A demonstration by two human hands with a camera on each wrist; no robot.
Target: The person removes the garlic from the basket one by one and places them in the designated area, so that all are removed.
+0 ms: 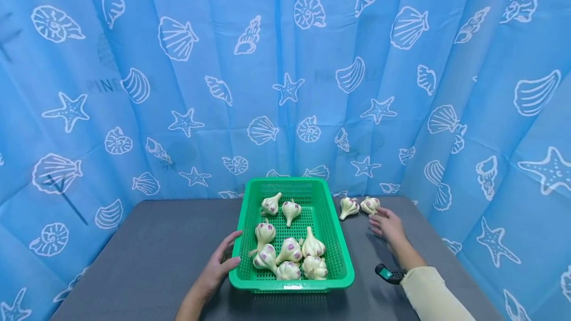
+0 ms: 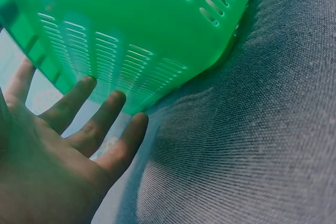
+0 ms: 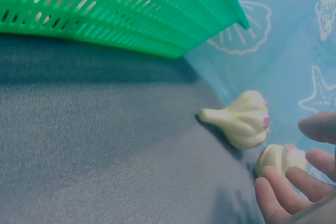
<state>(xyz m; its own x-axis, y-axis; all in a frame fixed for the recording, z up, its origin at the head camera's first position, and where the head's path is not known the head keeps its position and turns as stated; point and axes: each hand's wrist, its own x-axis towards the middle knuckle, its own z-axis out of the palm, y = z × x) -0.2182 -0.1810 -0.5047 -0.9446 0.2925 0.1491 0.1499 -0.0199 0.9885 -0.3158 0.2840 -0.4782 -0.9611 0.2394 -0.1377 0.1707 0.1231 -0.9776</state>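
Observation:
A green plastic basket [image 1: 292, 284] stands on the table with several garlic bulbs [image 1: 289, 250] inside. My left hand [image 1: 218, 264] is at the basket's left side, fingers spread and extended along the outer wall, as the left wrist view also shows. To the right of the basket, two garlic bulbs lie on the table near its back edge. My right hand [image 1: 389, 227] reaches to the farther right garlic bulb [image 1: 370, 205], its fingertips right at the bulb with the fingers loosely bent. The other garlic bulb [image 3: 242, 120] lies just left of it, stem toward the basket.
Dark grey cloth covers the table [image 1: 169, 246]. A blue curtain [image 1: 285, 73] with white shell and starfish prints hangs behind the table and along both sides. A dark watch-like device [image 1: 389, 274] is on the right wrist.

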